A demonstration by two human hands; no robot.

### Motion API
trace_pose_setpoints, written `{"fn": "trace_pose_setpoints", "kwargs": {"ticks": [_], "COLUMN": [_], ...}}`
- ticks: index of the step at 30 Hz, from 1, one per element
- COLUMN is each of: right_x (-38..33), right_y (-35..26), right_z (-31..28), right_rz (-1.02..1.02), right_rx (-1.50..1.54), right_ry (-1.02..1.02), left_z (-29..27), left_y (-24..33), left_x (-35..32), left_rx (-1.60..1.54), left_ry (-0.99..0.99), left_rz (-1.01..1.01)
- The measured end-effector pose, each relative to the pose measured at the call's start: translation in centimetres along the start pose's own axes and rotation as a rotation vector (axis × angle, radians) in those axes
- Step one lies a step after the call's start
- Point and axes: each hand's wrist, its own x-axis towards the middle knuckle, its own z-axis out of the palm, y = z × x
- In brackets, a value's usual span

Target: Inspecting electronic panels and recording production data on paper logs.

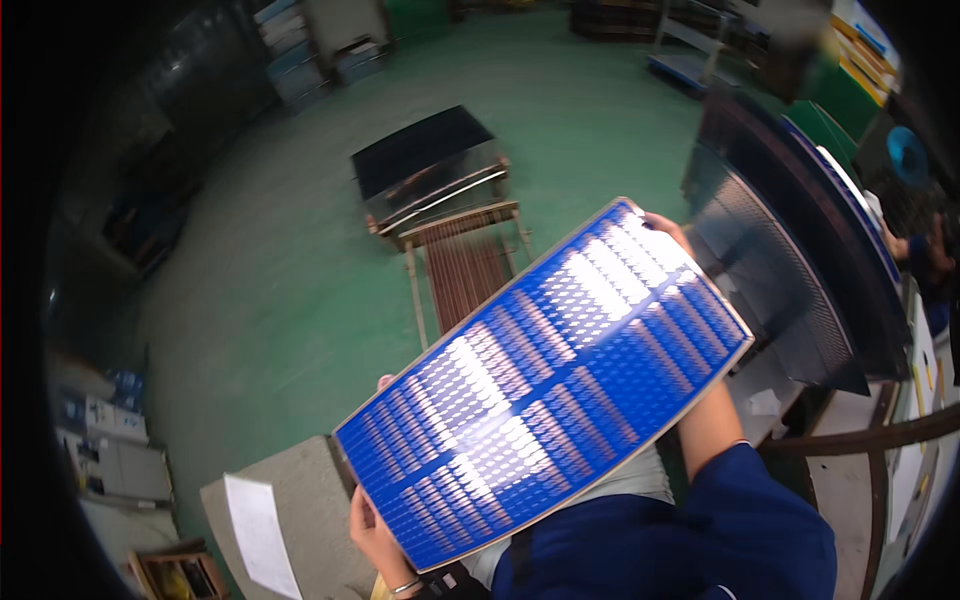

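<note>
A large blue circuit board panel (pixel 590 395) with pale edges is held up in front of me, tilted so its right end is higher. Rows of small copper-coloured marks cover it, and bright glare hides part of its face. My left hand (pixel 378 530) grips the lower left edge, with its fingers partly behind the panel. At the upper right corner, my right hand (pixel 668 230) is closed on the edge, and the panel hides most of that hand.
Ahead on the green floor stands a slatted rack (pixel 465 265) beside a dark-topped stand (pixel 425 155). Large dark panels (pixel 800 250) lean at right, near another person's hand (pixel 893 243). A paper sheet (pixel 262 535) lies on a grey surface (pixel 320 490) at lower left. A wheeled cart (pixel 690 65) stands far back.
</note>
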Motion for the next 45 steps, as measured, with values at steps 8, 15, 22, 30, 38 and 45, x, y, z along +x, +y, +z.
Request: {"fn": "trace_pose_setpoints", "kwargs": {"ticks": [8, 15, 22, 30, 38, 45], "right_x": [-0.2, 1.3, -7.5, -8.4, -1.9, 0.4], "right_y": [3.0, 5.3, 2.4, 0.7, 8.2, 24.0], "right_z": [-3.0, -4.1, 3.1, 18.3, 18.4, 22.3], "right_rz": [0.048, 0.54, 0.443, 0.628, 0.574, 0.342], "right_rx": [0.303, 0.297, 0.153, 0.652, -0.036, -0.628], "right_ry": [0.091, 0.267, 0.2, 0.247, 0.25, 0.153], "left_z": [-0.2, 0.0, 2.2, 8.6, 13.3, 9.8], "left_y": [-0.1, -0.2, -0.5, 0.8, -3.2, -7.0], "left_x": [-0.5, -0.6, -1.0, 0.1, 3.4, 7.6], "left_rx": [-0.848, -0.953, -1.134, -1.296, -0.847, -0.048], "left_ry": [-0.122, -0.337, -0.321, -0.371, -0.842, -0.533], "left_rz": [-0.193, -0.468, -0.671, -0.555, -0.641, 0.143]}}
